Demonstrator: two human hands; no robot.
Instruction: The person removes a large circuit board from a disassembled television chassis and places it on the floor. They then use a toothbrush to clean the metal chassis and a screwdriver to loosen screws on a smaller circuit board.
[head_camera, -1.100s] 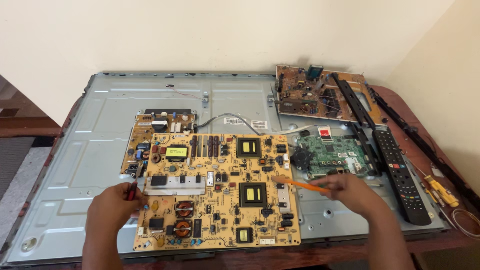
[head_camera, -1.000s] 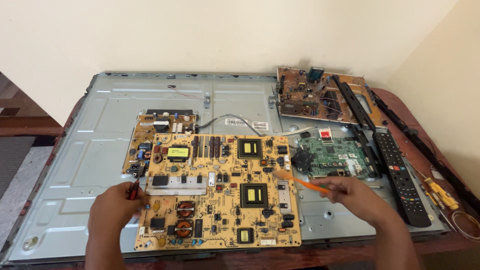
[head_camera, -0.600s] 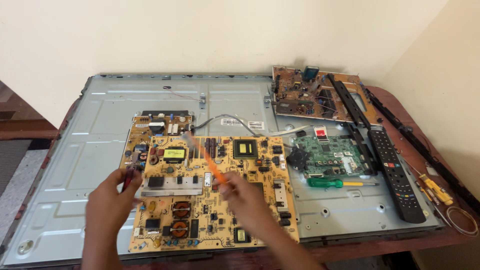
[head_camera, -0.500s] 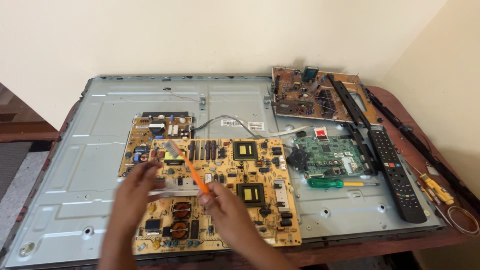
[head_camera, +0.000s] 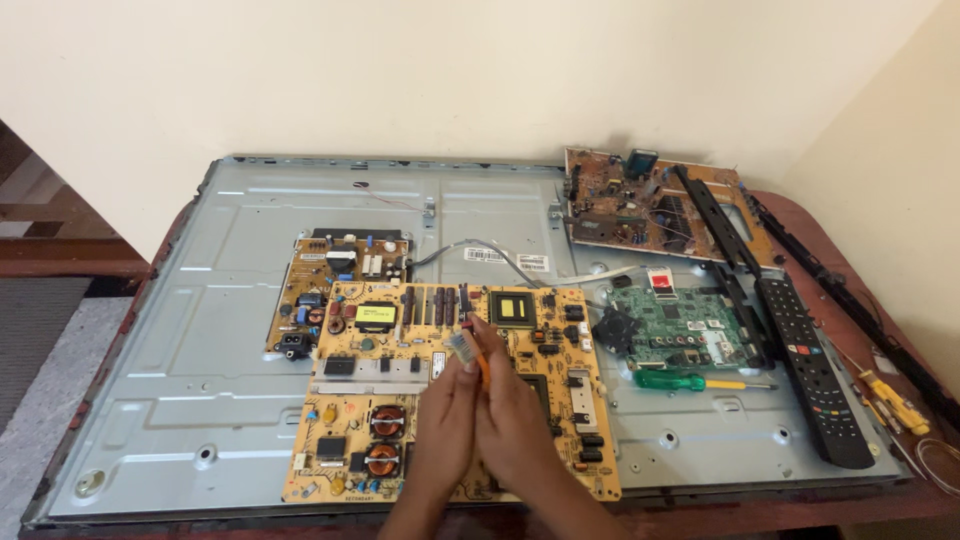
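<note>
My left hand (head_camera: 445, 420) and my right hand (head_camera: 517, 415) are pressed together above the middle of a large yellow circuit board (head_camera: 350, 440). Between them they hold a thin orange-handled tool (head_camera: 481, 366). Its pale tip (head_camera: 461, 345) sticks up by my left fingers. The board lies on the grey metal back panel (head_camera: 200, 340) of a flat screen. A smaller yellow board (head_camera: 335, 285) sits just behind it, at the upper left. The hands hide the centre of the large board.
A green circuit board (head_camera: 685, 322) and a green-handled screwdriver (head_camera: 690, 380) lie to the right. A brown board (head_camera: 640, 205) is at the back right. A black remote (head_camera: 815, 370), black strips (head_camera: 715, 215) and a yellow tool (head_camera: 895, 402) are near the right table edge.
My right hand brought the orange tool from the right of the board to its centre. My left hand came in from the left, and both hands now meet on the tool.
</note>
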